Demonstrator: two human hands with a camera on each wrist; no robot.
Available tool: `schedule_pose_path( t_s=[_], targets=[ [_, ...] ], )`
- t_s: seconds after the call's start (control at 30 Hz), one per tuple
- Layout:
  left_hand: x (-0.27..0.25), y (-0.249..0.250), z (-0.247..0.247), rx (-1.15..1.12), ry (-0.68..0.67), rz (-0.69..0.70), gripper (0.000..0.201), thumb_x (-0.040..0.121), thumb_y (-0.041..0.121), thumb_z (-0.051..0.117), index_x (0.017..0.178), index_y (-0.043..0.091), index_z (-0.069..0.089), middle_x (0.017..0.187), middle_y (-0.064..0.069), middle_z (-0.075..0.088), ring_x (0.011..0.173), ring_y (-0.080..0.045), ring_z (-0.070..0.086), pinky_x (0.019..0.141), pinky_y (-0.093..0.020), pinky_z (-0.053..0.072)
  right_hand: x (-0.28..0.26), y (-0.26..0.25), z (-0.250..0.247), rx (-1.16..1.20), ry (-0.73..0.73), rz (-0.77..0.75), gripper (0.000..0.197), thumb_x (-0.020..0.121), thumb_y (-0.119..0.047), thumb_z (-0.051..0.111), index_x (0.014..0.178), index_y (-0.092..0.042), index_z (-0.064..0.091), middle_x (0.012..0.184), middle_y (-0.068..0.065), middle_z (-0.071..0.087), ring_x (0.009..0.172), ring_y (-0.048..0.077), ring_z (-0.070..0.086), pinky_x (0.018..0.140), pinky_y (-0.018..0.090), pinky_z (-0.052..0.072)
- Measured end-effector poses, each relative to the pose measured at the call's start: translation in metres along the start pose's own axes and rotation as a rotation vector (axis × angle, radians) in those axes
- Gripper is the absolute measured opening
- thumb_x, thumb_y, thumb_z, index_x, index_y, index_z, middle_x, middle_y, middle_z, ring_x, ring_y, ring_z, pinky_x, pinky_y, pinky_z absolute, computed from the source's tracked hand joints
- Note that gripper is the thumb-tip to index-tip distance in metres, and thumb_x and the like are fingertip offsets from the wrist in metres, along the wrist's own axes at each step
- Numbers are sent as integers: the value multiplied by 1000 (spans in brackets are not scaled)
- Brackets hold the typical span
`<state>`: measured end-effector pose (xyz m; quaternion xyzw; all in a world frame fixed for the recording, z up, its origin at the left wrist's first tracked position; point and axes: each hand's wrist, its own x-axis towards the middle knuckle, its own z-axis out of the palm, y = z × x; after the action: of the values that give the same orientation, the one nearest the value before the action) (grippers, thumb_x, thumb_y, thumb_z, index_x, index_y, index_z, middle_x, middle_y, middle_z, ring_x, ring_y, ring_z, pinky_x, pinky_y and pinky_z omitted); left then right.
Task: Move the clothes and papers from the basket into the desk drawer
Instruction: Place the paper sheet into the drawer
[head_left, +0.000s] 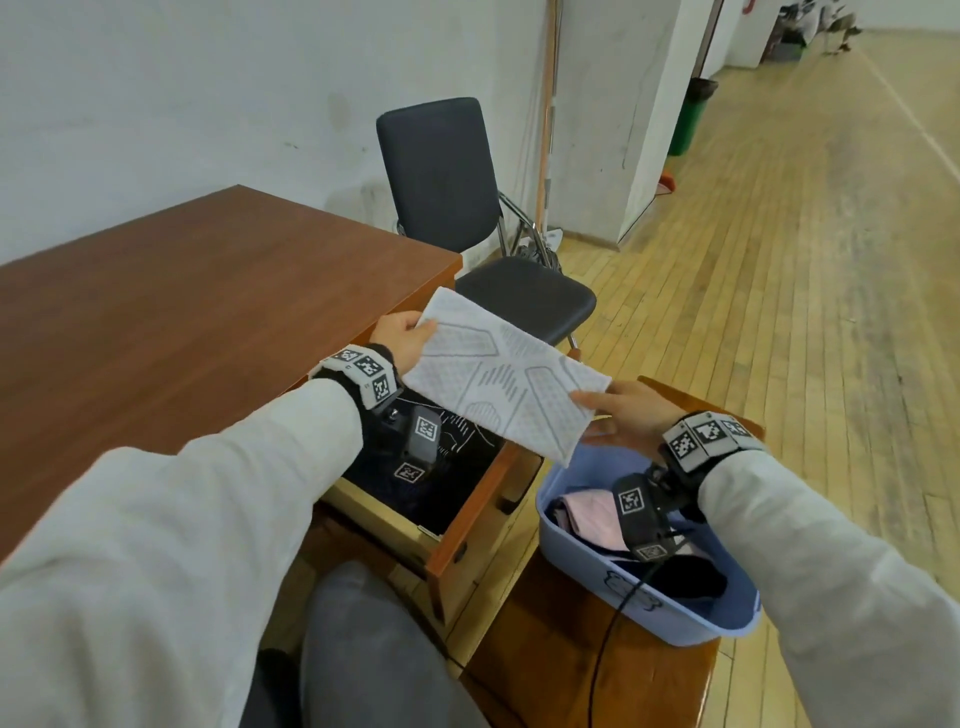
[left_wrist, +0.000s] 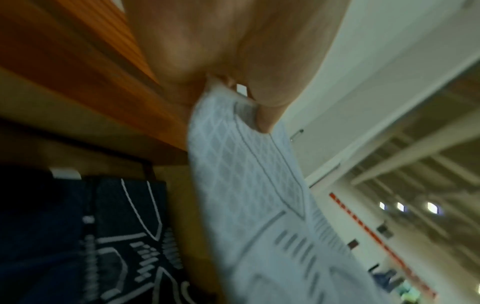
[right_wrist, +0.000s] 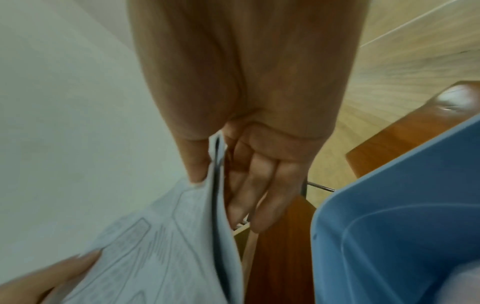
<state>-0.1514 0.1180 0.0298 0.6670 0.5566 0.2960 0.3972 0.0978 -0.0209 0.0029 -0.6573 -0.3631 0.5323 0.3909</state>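
Holding a folded white patterned cloth (head_left: 506, 371) stretched between both hands, the person has it in the air above the gap between the desk (head_left: 182, 291) and the blue basket (head_left: 670, 618), partly over the open drawer (head_left: 447, 525). The drawer juts from the desk's front and already contains a dark cloth with white line markings (head_left: 457, 441); the basket, on a low wooden stand just right of the drawer, has a pink garment (head_left: 592, 512) and dark items left in it. No papers can be made out in either place.

The left hand (head_left: 402, 338) pinches the cloth's far left corner; the right hand (head_left: 623, 410) pinches the near right end, thumb on top and fingers (right_wrist: 259, 197) beneath.

To do this step well, it seems best to keep the fold taut and level, swing it left until it sits squarely over the drawer, lower it flat onto the dark cloth, and let go only once it rests, so the layers do not splay or catch on the drawer's edge.

The head view alone shows how everything is laid out. The left wrist view, though blurred, looks up under the desk's edge and shows the drawer's dark cloth close up. The right wrist view reveals the cloth's folded layers with a dark seam between them, and the basket's wall just beside that hand.
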Motion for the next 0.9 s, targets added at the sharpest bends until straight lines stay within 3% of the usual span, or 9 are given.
schedule_pose_path(
  t_s=[0.1,0.17,0.23,0.33,0.4,0.5,0.63,0.8,0.9],
  targets=[
    [3,-12,-2,267,47,-15,33,97,23,46,65,16,48,70,-5,50,75,-25,47,67,-29,33,15,-9,16,-53,84,-77,28,98,-15,51,126,-8,54,115,16,66,103,33,65,80,42,57],
    [5,-15,-1,370,63,-21,20,97,24,47,91,12,61,93,-12,63,89,-32,58,73,-31,40,29,-13,27,-160,175,-138,25,97,-18,52,120,-7,56,106,14,68,91,32,68,73,44,59],
    [9,-20,1,367,84,-61,25,97,22,49,119,11,53,115,-12,63,105,-32,60,84,-34,45,41,-16,38,-328,257,-176,19,95,-23,54,106,-8,60,85,8,67,71,24,68,62,36,58],
    [14,-30,5,350,49,-93,29,95,7,43,124,12,41,115,-17,59,97,-32,57,80,-34,43,53,-18,50,-589,335,-208,19,96,-28,52,95,-10,59,80,5,62,61,13,56,52,24,42],
    [20,-38,9,403,8,-80,29,91,-1,38,117,11,44,112,-17,58,90,-30,53,78,-35,42,62,-18,58,-597,346,-201,22,95,-24,53,113,-11,55,96,8,63,74,16,59,58,24,45],
    [31,-53,16,444,-27,-98,34,90,-6,36,99,8,66,115,-13,61,102,-31,58,88,-35,46,74,-12,71,-529,295,-210,52,92,-14,55,138,-21,31,104,8,62,85,21,64,63,27,51],
    [44,-70,24,421,-68,-158,41,91,-6,35,98,8,72,118,-11,63,105,-32,60,87,-35,49,86,-7,79,-824,179,-278,28,94,-16,47,118,-28,41,88,1,60,69,14,57,50,22,37],
    [64,-91,34,467,-104,-174,38,91,-4,40,114,8,67,132,-12,54,120,-30,52,102,-35,42,112,-3,91,-1180,59,-268,21,95,-34,47,103,-26,65,97,-3,69,84,17,63,80,33,54],
    [73,-102,39,540,-131,-130,41,91,-3,44,127,8,59,139,-14,44,131,-31,41,112,-36,33,124,1,95,-1275,6,-275,26,93,-38,46,102,-24,66,95,-2,70,84,18,64,79,33,51]
  ],
)
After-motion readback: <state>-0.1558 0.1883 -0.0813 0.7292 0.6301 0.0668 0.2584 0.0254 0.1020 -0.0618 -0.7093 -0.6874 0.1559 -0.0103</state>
